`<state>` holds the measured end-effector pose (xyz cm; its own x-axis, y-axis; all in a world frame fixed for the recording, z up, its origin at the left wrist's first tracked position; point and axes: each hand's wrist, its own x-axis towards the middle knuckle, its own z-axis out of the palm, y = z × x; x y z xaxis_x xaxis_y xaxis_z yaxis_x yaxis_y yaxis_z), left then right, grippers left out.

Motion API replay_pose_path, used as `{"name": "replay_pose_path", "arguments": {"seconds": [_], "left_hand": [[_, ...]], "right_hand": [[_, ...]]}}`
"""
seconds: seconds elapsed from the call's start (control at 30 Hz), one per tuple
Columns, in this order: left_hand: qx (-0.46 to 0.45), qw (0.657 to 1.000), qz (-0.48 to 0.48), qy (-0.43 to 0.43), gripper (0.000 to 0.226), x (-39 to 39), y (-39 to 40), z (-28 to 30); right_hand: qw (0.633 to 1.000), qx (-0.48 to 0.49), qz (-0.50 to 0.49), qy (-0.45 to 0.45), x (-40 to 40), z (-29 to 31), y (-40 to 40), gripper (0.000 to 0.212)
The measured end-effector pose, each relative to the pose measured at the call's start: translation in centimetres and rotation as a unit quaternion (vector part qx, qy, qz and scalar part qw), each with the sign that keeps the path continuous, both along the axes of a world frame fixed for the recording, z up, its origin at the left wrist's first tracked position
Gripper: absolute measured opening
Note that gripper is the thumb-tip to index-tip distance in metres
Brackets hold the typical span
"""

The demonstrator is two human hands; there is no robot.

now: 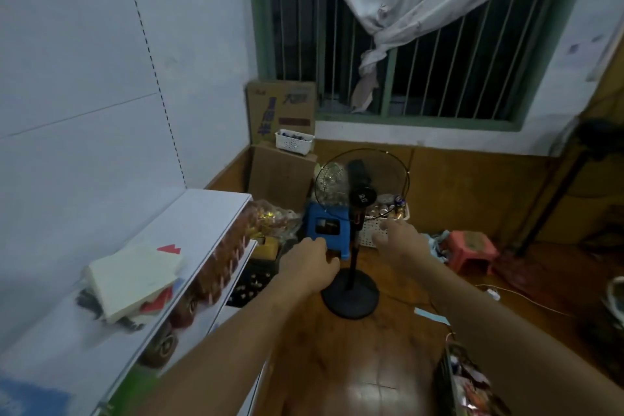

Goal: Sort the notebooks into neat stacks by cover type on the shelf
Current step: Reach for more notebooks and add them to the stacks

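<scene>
While nothing yet held, sorting barely begun by the look of it. Lower left of the frame: white shelf running along the wall, its top board carrying a loose, skewed pile of notebooks, cream cover uppermost, red covers peeking out behind and beneath, something dark under the left edge; blurred, so cover types beyond that hard to tell. No neat stacks anywhere on the board, and nearly all of the job left, judging from this view. At the very bottom left corner, a blue patch and a green smear, too blurred to name. Below the top board, a lower tier with brownish packaged goods, indistinct. Toward the middle of the frame: left hand stretched forward off the shelf edge, fingers curled downward and closed around nothing visible, well apart from the notebooks. Behind it a blue stool and a standing fan on a round black base, cardboard boxes stacked in the corner under the barred window with its knotted curtain. Right of middle: right hand also extended, fingers loose and spread, empty, hanging above the wooden floor near a white basket. Farther right, a pink stool and a white cable on the floor. Both hands away from the pile, so a reach back to the left probably needed before any sorting.
</scene>
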<state>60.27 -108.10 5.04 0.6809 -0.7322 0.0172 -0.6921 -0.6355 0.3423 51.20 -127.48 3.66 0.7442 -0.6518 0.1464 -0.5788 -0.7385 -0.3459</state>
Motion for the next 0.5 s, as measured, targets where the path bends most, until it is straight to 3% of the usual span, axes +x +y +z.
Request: {"name": "replay_pose_path", "arguments": {"seconds": [0.27, 0.4, 0.5], "left_hand": [[0.029, 0.999, 0.025, 0.028, 0.042, 1.6, -4.9, -2.6], [0.029, 0.998, 0.046, 0.028, 0.043, 4.8, -5.9, -2.9], [0.015, 0.997, 0.071, 0.036, 0.044, 7.6, -5.6, -2.8]], "right_hand": [[0.999, 0.043, 0.007, 0.025, 2.6, -3.8, -5.2, 0.045], [0.998, 0.046, 0.031, 0.027, 6.2, -4.9, -5.9, 0.037], [0.996, 0.049, 0.055, 0.044, 10.1, -5.2, -5.5, 0.044]]}}
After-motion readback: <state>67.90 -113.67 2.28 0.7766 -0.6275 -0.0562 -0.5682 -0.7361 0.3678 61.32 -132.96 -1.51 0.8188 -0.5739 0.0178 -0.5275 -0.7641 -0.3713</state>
